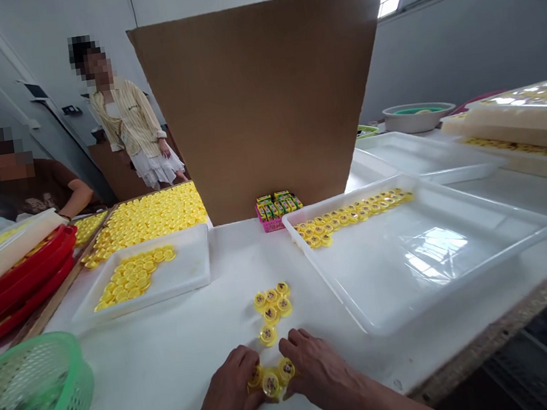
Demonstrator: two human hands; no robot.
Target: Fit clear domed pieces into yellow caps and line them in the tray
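Observation:
In the head view, near the front of the white table, my left hand [232, 388] is closed with its fingers and thumb on the left side of a small cluster of round yellow pieces [271, 384]. My right hand [320, 367] is closed on the right side of that cluster. Each piece is a small yellow disc, like a cap, with a clear top and a printed picture inside. Just beyond my fingers lies a loose group of the same yellow pieces [270, 315]. My fingers partly hide the outer pieces of the cluster.
A large white tray [445, 283] with rows of yellow pieces stands right; a smaller white tray [196, 269] of plain yellow pieces stands left. A green basket [75, 386] is front left. A cardboard panel [270, 104] rises behind a pink basket [273, 226]. Two people are beyond.

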